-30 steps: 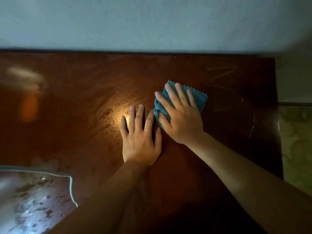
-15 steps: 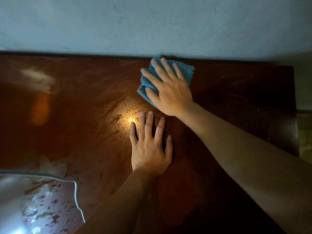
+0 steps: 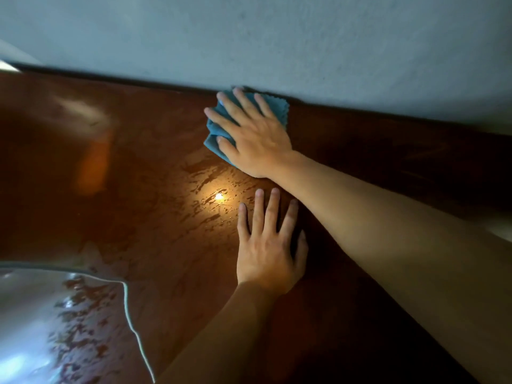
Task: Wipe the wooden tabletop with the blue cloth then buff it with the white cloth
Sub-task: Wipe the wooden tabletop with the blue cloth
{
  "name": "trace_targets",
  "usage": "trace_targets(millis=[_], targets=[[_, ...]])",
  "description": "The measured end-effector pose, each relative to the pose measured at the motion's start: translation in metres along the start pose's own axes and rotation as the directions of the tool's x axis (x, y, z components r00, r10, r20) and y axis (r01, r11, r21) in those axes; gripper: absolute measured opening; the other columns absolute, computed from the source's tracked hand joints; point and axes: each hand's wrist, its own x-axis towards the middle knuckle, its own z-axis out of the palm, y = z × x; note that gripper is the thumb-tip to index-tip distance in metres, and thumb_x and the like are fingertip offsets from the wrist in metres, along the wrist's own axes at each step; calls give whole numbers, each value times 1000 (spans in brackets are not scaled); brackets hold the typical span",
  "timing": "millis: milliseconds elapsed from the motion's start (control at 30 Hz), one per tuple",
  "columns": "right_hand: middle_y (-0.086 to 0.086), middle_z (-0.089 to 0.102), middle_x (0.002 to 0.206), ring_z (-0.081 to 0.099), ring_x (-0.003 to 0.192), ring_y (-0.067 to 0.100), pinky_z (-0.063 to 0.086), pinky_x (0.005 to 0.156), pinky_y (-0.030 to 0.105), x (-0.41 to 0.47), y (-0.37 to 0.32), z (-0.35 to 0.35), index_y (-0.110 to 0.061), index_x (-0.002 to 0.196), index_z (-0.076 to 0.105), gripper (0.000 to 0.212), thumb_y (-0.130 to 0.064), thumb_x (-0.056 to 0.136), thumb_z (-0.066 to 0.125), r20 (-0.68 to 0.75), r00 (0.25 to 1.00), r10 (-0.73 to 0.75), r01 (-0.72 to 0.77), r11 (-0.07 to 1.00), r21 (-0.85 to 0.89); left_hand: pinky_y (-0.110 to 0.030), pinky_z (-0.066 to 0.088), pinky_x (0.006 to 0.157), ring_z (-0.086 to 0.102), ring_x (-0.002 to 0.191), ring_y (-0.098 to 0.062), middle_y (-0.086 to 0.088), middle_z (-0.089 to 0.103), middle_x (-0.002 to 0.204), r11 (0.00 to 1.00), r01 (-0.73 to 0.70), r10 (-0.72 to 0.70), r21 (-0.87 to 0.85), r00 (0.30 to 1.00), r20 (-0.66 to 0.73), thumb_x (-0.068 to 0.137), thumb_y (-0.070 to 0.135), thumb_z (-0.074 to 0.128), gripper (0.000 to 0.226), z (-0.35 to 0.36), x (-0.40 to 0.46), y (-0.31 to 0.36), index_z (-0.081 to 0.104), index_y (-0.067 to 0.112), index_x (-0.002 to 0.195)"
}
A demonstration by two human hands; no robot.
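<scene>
Right hand (image 3: 253,139) covers most of blue cloth (image 3: 214,134); only its edges show. Both forearms cut by bottom and right edges. Pale blurred patch (image 3: 41,328) bottom left, unidentifiable; tabletop (image 3: 124,189) runs out of view left.

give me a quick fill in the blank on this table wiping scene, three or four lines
1. The right hand presses a ____ cloth flat on the wooden tabletop.
2. The cloth's far edge reaches the ____ behind the table.
3. The left hand lies flat on the tabletop and holds ____.
4. A bright spot of light reflects off the wood just beyond the ____ hand's fingertips.

Missing words: blue; wall; nothing; left
</scene>
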Motion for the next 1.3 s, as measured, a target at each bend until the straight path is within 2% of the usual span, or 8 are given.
trace_targets(millis=[200,500,600,700,800,933,1067,1300], targets=[[1,10,172,2,160,26,2,128,49,-14,8,-2,-33,163,16,60,-53,107,19,-2,1000,-24,24,1000,-18,-60,6,123,1,156,-34,-13,19,166,1000,11,-11,-8,1000,0,102,48,29,60,0,0,0,33,21,155],[9,28,168,20,157,33,13,127,52,-133,116,1,-24,159,36,60,-47,104,30,-77,948,309,-310,951,-2,-59,7,123,6,155,-34,-14,25,165,1000,-3,4,19,999,-40,103,48,32,59,2,1,0,36,20,155],[10,27,168,19,157,34,13,127,54,-151,91,11,-24,160,34,61,-49,105,29,-108,933,344,-344,939,16,-60,9,122,9,155,-35,-15,27,163,1000,-9,9,11,999,-45,102,46,34,58,1,2,0,38,18,154],[8,25,169,14,158,30,12,127,54,-185,64,25,-27,160,29,60,-52,106,27,-83,964,254,-254,967,17,-60,9,122,9,155,-35,-15,27,163,1000,6,-7,-6,1000,-27,102,47,34,59,-3,3,1,41,17,153],[5,23,170,13,158,28,13,127,53,-193,79,24,-32,160,28,62,-57,104,28,-36,982,184,-185,983,-9,-60,9,121,13,154,-35,-14,31,162,998,-40,38,-50,998,-40,101,44,36,56,-6,2,-2,47,16,148],[7,27,168,20,157,31,14,127,49,-160,123,11,-29,159,36,63,-55,102,32,-117,930,349,-352,936,-6,-58,11,120,18,154,-31,-11,31,163,974,-224,223,-33,974,-40,99,41,41,52,-4,-4,8,50,17,144],[9,23,169,16,158,33,11,127,51,-159,116,12,-27,161,30,65,-54,102,26,-116,890,442,-443,896,12,-60,10,121,8,155,-32,-8,21,166,974,-222,220,54,975,39,102,48,32,58,9,-12,35,37,23,154],[8,23,169,12,158,30,11,127,54,-233,64,34,-30,160,28,59,-53,106,25,-66,929,363,-361,932,42,-62,9,121,7,155,-32,-8,21,166,975,-212,211,71,977,30,101,51,32,60,12,-12,36,36,23,153]])
